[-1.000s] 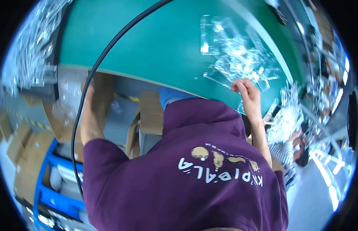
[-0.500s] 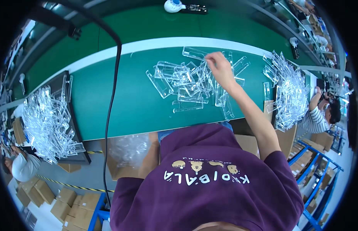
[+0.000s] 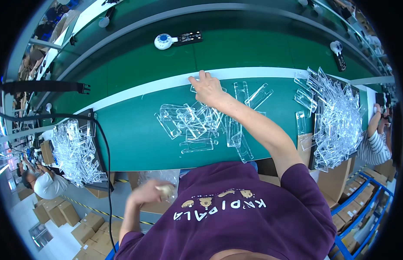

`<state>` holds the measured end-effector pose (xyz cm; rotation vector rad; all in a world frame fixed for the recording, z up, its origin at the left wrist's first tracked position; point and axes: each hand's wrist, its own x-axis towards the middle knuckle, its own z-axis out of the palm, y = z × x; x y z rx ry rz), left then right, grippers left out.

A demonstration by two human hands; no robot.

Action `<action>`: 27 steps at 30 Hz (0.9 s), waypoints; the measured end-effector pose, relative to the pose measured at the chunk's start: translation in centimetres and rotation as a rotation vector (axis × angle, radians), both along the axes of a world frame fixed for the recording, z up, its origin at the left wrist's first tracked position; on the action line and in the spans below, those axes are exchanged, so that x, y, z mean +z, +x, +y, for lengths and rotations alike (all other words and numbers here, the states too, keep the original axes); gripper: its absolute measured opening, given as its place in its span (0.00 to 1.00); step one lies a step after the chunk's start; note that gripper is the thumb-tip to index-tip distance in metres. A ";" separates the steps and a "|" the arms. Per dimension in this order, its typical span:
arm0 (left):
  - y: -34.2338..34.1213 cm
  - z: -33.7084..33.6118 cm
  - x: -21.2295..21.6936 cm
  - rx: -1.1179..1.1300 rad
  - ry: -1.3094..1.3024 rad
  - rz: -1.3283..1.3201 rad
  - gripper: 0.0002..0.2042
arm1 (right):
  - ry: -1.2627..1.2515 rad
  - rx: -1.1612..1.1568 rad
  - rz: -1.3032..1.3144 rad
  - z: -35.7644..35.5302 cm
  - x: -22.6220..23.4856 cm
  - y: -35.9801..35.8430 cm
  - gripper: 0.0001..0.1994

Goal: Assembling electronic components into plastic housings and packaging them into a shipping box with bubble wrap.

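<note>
My right hand [image 3: 207, 89] reaches across the green work table [image 3: 127, 143] to its white far edge, fingers apart. A clear plastic piece lies partly hidden beneath this hand. Just nearer than it is a loose heap of clear plastic pieces [image 3: 190, 121], long and frame-like. A few more of these pieces [image 3: 258, 95] lie to the right of the heap. Low on the left, off the table's near edge, my left hand [image 3: 148, 192] is blurred by motion. Something pale shows at its fingers, too smeared to name. Below it is a box with a clear plastic bag [image 3: 160, 177].
Dark trays piled with clear pieces stand at the left [image 3: 78, 151] and right [image 3: 338, 125]. Beyond the table, a green belt [image 3: 236, 47] carries a white round device with a dark board [image 3: 177, 40]. A black cable [image 3: 107, 160] hangs at left. Co-workers sit at both sides.
My left hand has risen from the bag in the box and swung left. My right hand has shifted left along the far edge. The view has tilted, showing more of the belt.
</note>
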<state>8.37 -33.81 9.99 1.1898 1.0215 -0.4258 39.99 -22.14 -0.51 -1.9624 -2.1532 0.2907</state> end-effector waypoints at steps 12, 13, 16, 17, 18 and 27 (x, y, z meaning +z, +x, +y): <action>16.1 37.2 -14.7 1.191 0.360 -0.048 0.41 | 0.212 -0.359 0.650 -11.5 5.7 11.6 0.05; 17.5 37.7 -14.1 1.171 0.433 0.022 0.37 | 0.221 -0.473 0.737 -13.1 6.0 12.5 0.05; 16.3 41.2 -16.2 1.179 0.489 -0.219 0.25 | 0.290 -0.647 0.680 -18.1 5.1 14.7 0.11; 17.4 40.2 -15.5 1.269 0.506 -0.313 0.17 | 0.284 -0.670 0.675 -19.6 4.2 15.4 0.11; 18.2 39.4 -15.0 1.258 0.493 -0.311 0.17 | 0.322 -0.608 0.481 -20.8 3.1 16.2 0.13; 22.9 28.8 -3.8 0.950 1.011 -0.903 0.12 | -0.065 -0.421 -0.056 -25.4 0.3 14.8 0.25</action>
